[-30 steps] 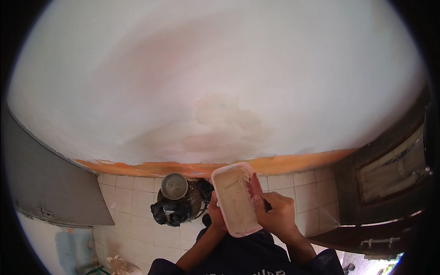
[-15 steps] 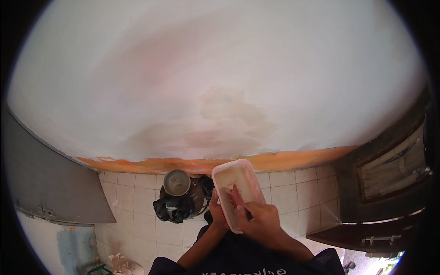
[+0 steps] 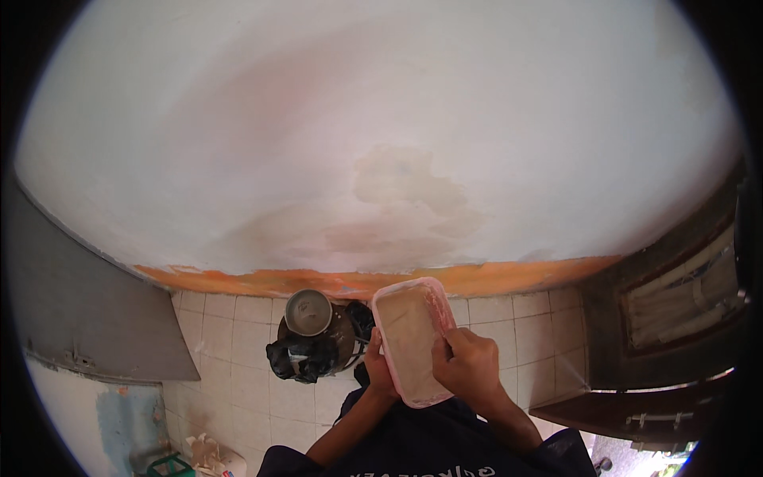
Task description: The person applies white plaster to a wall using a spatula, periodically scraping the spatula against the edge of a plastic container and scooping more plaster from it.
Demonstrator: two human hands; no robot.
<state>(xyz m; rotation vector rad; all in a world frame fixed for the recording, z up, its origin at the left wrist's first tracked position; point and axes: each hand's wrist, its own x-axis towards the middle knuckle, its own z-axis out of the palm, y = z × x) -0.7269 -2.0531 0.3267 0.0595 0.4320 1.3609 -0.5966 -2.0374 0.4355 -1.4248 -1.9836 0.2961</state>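
Note:
My left hand is wrapped round the left side of a pink plastic tub of beige, paste-like material, held in front of my body. My right hand is closed at the tub's right rim, gripping a red scraper; only a narrow strip of it shows along that edge, and its handle is hidden by my fingers. Beyond the tub rises a white wall with beige and pink patches and an orange band along its foot.
A round grey pan stands on a dark stool beside black plastic bags on the tiled floor. A grey door is at left, a dark wooden door with a curtained window at right, a green object at lower left.
The scraper went from the tub's right rim into the paste, then back to the right edge, now mostly out of sight. The paste surface looks smoother than half a second ago.

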